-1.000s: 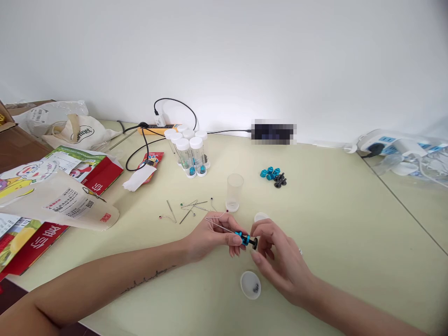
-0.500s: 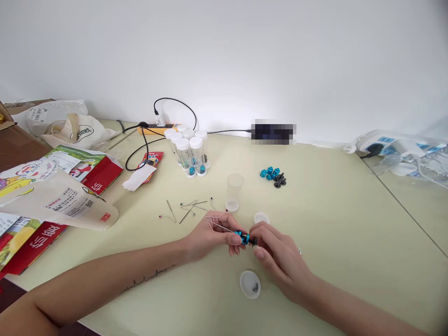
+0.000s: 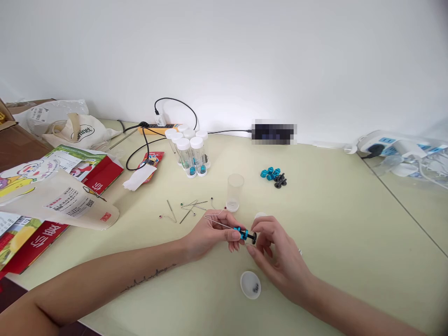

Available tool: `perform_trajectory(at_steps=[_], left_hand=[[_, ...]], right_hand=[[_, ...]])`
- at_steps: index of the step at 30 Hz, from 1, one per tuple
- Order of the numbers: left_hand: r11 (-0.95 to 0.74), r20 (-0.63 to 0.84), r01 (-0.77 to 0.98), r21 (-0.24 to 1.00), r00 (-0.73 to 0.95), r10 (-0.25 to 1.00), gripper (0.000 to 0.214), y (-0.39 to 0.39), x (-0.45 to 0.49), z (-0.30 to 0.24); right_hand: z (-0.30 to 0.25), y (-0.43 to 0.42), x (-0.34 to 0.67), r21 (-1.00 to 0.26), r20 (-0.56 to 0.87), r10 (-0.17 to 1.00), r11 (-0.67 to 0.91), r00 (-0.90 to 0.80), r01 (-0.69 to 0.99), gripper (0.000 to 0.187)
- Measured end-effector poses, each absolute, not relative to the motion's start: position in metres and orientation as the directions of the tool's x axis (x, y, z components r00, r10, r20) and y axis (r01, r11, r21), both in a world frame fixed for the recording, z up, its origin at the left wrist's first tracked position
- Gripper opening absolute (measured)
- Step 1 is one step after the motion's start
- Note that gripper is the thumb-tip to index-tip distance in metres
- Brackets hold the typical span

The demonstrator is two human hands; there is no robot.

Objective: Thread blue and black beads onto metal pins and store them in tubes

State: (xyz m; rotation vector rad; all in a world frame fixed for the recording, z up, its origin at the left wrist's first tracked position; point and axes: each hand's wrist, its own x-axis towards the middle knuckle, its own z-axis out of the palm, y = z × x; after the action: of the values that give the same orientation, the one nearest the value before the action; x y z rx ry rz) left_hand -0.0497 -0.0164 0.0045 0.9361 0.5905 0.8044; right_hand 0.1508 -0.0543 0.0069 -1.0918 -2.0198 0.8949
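Low over the table, my left hand (image 3: 219, 233) pinches a small blue-and-black metal fitting (image 3: 242, 233) with a black disc-headed end (image 3: 254, 238). A thin bent wire (image 3: 217, 221) with a dark red tip runs back from the fitting across the left fingers. My right hand (image 3: 280, 249) is beside the black disc, thumb and forefinger apart around it; whether they touch its edge I cannot tell. Below the hands lies a white cap (image 3: 250, 285) with several tiny dark pieces in it. Partly behind my right fingers is another white cap (image 3: 260, 216).
A clear tube (image 3: 235, 191) stands behind my hands. Several bent wires (image 3: 191, 207) lie to its left, near capped tubes (image 3: 198, 156). Blue pieces (image 3: 270, 173) and black disc-headed pieces (image 3: 280, 180) sit back right. Packaging (image 3: 94, 179) and a plastic cup (image 3: 80, 205) fill the left.
My right thumb and forefinger have spread away from the black disc, which now shows more fully. The fitting stays in my left hand, nearly in the same place.
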Motion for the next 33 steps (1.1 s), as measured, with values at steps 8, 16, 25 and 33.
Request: perform_trajectory(at_steps=[8, 16, 25, 33], left_hand=[[0.349, -0.093, -0.349, 0.870, 0.579, 0.810, 0.012, -0.0167, -0.0498, 0.0047], [0.347, -0.100, -0.350, 0.870, 0.564, 0.820, 0.011, -0.0162, -0.0497, 0.0040], [0.340, -0.091, -0.330, 0.881, 0.586, 0.805, 0.014, -0.0175, -0.0493, 0.0048], [0.342, -0.099, -0.327, 0.881, 0.579, 0.809, 0.014, -0.0169, -0.0494, 0.0049]], right_hand=[[0.0070, -0.0531, 0.1511, -0.795, 0.181, 0.872, 0.402, -0.455, 0.454, 0.010], [0.0050, -0.0550, 0.1493, -0.813, 0.195, 0.891, 0.381, -0.410, 0.440, 0.021], [0.0068, -0.0532, 0.1501, -0.769, 0.182, 0.873, 0.413, -0.453, 0.487, 0.009], [0.0031, -0.0542, 0.1506, -0.790, 0.218, 0.873, 0.420, -0.436, 0.446, 0.001]])
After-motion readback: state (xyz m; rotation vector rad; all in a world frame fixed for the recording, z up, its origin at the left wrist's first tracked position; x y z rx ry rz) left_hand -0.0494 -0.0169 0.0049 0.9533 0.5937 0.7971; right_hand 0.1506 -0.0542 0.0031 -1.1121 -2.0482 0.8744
